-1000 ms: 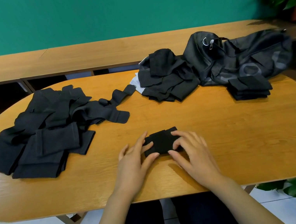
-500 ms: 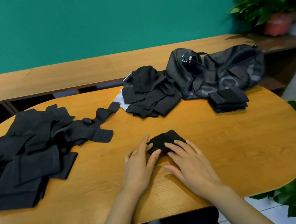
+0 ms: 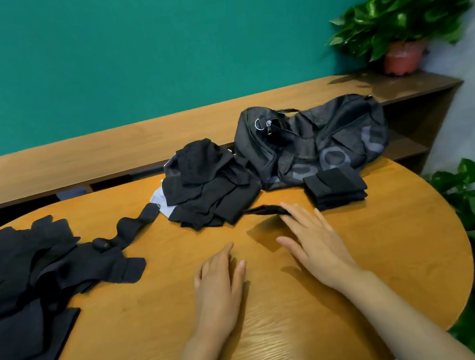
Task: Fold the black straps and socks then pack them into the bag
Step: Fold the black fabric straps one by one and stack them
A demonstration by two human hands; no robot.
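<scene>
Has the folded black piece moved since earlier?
Yes. The folded black piece has gone away from the person and rightward, to just left of the folded stack by the bag, with the right hand on it.

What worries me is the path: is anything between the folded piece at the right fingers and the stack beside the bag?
Nothing visible: only bare table lies between the folded piece at the right hand and the stack; the bag sits behind that.
</scene>
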